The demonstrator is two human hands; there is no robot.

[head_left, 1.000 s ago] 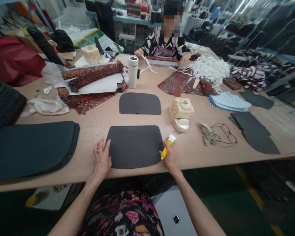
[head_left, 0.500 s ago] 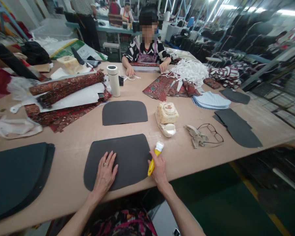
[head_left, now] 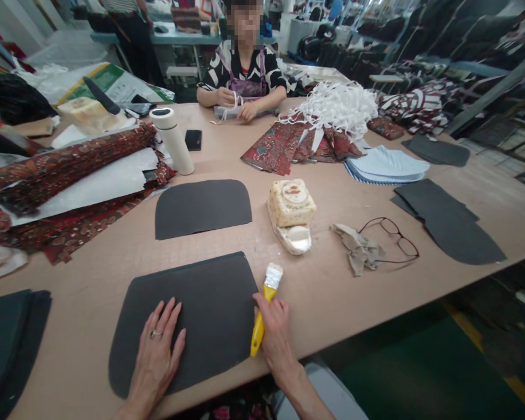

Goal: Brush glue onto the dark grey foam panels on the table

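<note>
**One yellow brush in the right hand, left hand flat on a dark panel**

The right hand grasps the single brush by its handle, bristles toward the far side, at the panel's right edge. The left hand grips nothing, fingers slightly spread. The panel lies at the near edge of the counter; whether it is one sheet or several cannot be told. Beyond it are one second panel and, to the right, one crusted cream container. Farther right lie one crumpled cloth and one pair of glasses. Far left, one flask stands near one phone.
</note>
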